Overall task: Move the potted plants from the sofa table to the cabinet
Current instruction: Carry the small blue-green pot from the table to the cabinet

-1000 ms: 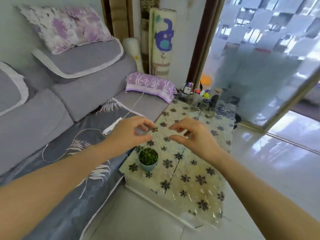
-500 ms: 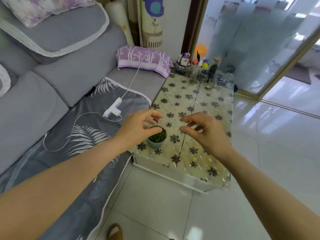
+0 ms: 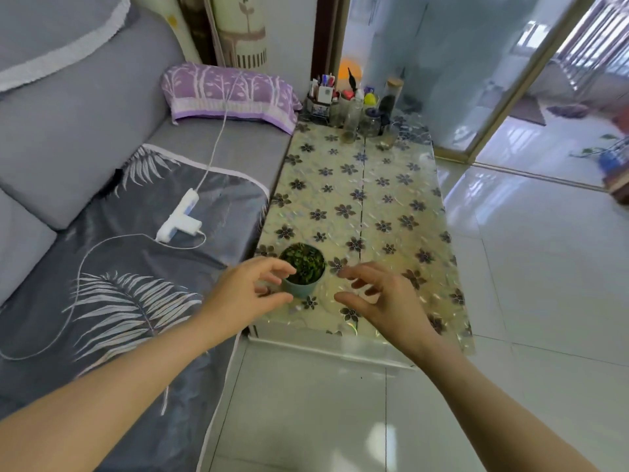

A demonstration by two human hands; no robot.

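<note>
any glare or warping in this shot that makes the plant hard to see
Head view: the potted plant is sharp and evenly lit; glare sits on the floor tiles and glossy table cover; wide-angle warping bends the edges, stretching both forearms.

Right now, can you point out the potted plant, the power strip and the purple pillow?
potted plant (image 3: 304, 265): head view, on the green leaves.
power strip (image 3: 179, 216): head view, on the white body.
purple pillow (image 3: 231, 92): head view, on the middle of the top face.

sofa table (image 3: 384, 199): flowered cover | near end: potted plant (image 3: 303, 269) | far end: jars and bottles (image 3: 354, 103)
</note>
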